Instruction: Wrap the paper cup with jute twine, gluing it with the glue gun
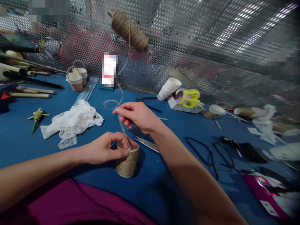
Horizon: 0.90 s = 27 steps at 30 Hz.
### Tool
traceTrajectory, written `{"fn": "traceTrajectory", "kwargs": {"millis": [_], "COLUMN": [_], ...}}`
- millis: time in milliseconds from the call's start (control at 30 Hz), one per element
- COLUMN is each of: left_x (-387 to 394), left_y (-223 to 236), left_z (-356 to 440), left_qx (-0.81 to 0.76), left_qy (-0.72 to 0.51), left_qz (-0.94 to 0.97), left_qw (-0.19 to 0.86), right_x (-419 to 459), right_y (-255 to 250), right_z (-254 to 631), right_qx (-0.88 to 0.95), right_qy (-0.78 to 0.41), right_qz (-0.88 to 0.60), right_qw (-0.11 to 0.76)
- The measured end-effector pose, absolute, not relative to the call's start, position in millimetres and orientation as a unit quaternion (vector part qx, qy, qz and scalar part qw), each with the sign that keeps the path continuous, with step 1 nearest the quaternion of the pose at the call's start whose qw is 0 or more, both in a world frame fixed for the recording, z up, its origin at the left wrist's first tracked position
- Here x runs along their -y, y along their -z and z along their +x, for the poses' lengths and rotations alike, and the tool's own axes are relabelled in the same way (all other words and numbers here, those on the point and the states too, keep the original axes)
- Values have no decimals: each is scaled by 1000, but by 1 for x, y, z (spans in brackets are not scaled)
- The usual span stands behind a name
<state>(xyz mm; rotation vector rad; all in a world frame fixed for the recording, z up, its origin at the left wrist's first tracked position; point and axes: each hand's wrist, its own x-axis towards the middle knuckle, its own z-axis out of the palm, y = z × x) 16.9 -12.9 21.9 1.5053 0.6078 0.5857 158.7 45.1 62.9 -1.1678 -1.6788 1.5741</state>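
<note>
A paper cup wrapped in brown twine (127, 164) stands upright on the blue table in front of me. My left hand (111, 148) is closed on its rim, thumb outside and fingers over the opening, and presses the twine's lower end there. Above the cup my right hand (138, 115) pinches the twine (122, 125) between thumb and fingertips. From that pinch the strand makes a loose loop and runs up to a twine spool (130, 31) mounted on the perforated metal screen. Scissors (147, 143) lie partly hidden behind my right forearm.
White lace fabric (75, 120) lies to the left, near two small handled baskets (75, 82). At the back are a lit phone (109, 70), stacked paper cups (169, 89) and yellow-handled scissors (189, 97). A black cord (203, 145) curls on the right.
</note>
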Motion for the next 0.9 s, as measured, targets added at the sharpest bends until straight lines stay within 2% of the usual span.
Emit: {"fn": "traceTrajectory", "kwargs": {"millis": [100,267,367,467,567,733,900], "left_x": [12,7,6,4,3,1,-1], "left_y": [-20,-14,-11,-10,-8,-8,-8], "left_z": [16,13,12,12,12,9,10], "left_qx": [-276,-306,-313,-317,-321,-331,-342], "left_qy": [-260,-283,-293,-313,-327,-333,-348], "left_qz": [674,691,682,672,669,669,656], "left_qw": [634,591,593,592,585,577,576], "right_x": [-53,-67,-65,-57,-54,-50,-13], "right_y": [-59,-43,-37,-29,-19,-16,-37], "right_z": [147,197,241,263,263,259,259], "right_qx": [678,692,662,650,642,603,579], "right_qy": [-553,-321,-216,-202,-202,-207,-281], "right_qz": [-428,-605,-689,-717,-728,-747,-715], "right_qw": [226,231,202,147,132,187,274]}}
